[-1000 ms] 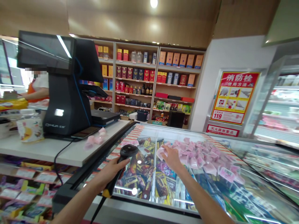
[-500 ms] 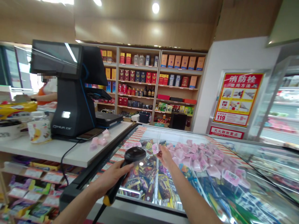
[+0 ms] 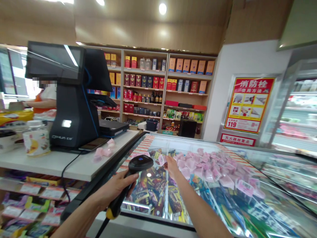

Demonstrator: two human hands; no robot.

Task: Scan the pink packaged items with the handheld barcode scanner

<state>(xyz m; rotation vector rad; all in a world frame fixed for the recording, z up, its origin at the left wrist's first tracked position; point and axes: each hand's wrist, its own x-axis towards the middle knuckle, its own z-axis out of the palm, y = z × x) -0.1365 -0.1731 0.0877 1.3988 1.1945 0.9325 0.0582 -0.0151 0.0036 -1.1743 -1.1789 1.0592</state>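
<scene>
My left hand (image 3: 121, 185) is wrapped round the handle of a black and yellow barcode scanner (image 3: 141, 163), its head pointing right. A small pink tag with a printed barcode label (image 3: 161, 160) is pinched in my right hand (image 3: 171, 166), just to the right of the scanner head. Both hands are above the glass top of a chest freezer (image 3: 158, 140). To the right of my right hand, many pink tags (image 3: 205, 163) lie in a loose heap on the glass. Wrapped ice creams (image 3: 151, 195) show through the glass below.
A black checkout terminal (image 3: 71, 109) stands on the white counter (image 3: 74, 168) at left, near a jar (image 3: 36, 138) and several pink pieces (image 3: 105, 151). Behind the counter is a person in orange (image 3: 44, 99). Shelves of boxes (image 3: 146, 82) line the back wall.
The view has shifted slightly, so most things sit a little further left. The barcode tag in my right hand has turned a little. Both hands keep their hold.
</scene>
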